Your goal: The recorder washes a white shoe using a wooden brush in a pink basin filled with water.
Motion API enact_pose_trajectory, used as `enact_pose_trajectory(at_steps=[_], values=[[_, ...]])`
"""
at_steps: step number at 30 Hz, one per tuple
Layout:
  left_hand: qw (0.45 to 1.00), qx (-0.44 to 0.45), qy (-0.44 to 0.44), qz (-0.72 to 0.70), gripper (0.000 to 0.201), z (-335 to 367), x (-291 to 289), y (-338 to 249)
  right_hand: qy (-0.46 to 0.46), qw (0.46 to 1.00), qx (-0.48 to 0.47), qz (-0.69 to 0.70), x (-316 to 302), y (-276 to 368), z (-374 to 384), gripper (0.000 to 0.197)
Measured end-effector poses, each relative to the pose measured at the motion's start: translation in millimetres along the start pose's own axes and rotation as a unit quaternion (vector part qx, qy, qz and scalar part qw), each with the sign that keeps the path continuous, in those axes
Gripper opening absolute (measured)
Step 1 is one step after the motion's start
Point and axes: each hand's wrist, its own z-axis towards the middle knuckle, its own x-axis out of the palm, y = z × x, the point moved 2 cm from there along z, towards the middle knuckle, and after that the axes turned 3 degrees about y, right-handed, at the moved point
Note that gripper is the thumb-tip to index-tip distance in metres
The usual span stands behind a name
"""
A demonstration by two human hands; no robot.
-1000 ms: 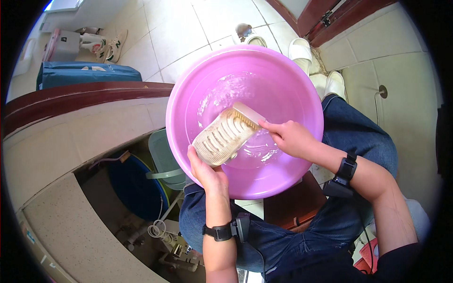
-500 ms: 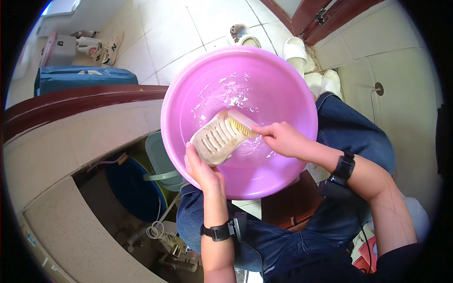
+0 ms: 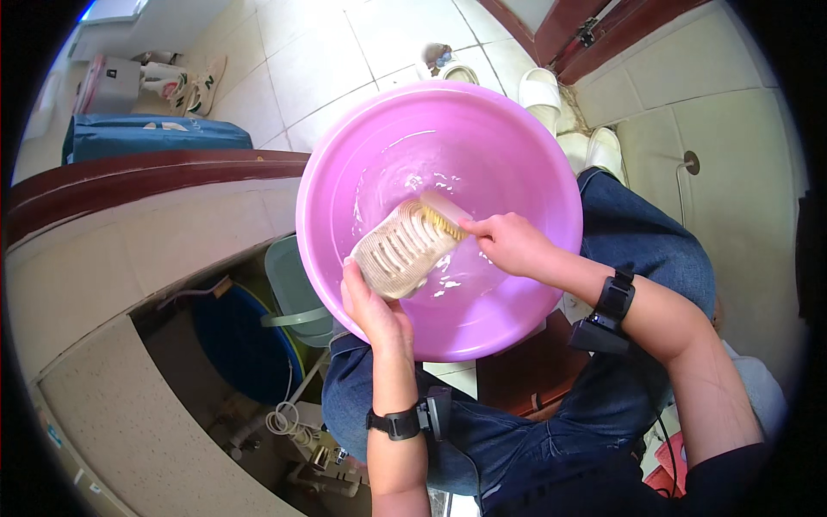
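Observation:
Over the water in a large pink basin [image 3: 525,319], my left hand [image 3: 376,314] is closed round the near end of a beige slipper [image 3: 398,252]. Its ridged, slotted sole faces up, tilted. My right hand [image 3: 510,245] grips a scrubbing brush [image 3: 446,213] with a pale back and yellow bristles. Those bristles press on the slipper's far right end. The fingers under the slipper are hidden, as is most of the brush's grip.
The basin sits between my knees. White slippers [image 3: 540,89] stand beyond it on the tiles. At left are a dark red sill [image 3: 155,179], a blue bag [image 3: 155,138], a grey-green bucket [image 3: 289,280] and a counter edge [image 3: 129,414]. A brown stool [image 3: 517,370] shows below.
The brush has shifted slightly on the sole, staying at the same end. Ripples and glints in the water have changed, and the basin appears a little farther right. Both grips are unchanged.

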Motion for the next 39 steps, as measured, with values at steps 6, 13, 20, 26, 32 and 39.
enact_pose_trajectory(at_steps=[6,13,20,26,32,39], values=[[1.000,0.001,-0.006,0.017,0.030,0.5,-2.1,2.1,-0.014,0.999,0.018,-0.044,3.6,-7.6,2.2,0.037],[1.000,0.007,0.004,0.023,0.028,-3.9,2.9,-2.8,-0.051,0.992,0.013,-0.114,-5.9,-20.4,7.1,0.040],[1.000,-0.007,-0.014,0.026,0.026,-5.1,4.8,-2.1,-0.047,0.996,0.034,-0.074,0.7,-38.0,8.3,0.040],[0.999,-0.032,-0.042,-0.002,0.029,-7.2,1.3,-7.9,-0.027,0.999,-0.018,0.000,-15.5,9.7,-2.9,0.042],[0.999,-0.030,-0.022,0.009,0.029,-5.0,-2.3,-5.7,0.100,0.991,-0.013,0.083,-23.9,35.8,-25.7,0.042],[0.999,-0.025,0.000,0.025,0.029,-6.9,-1.3,-4.4,0.059,0.993,-0.040,0.097,-17.3,23.9,-20.7,0.039]])
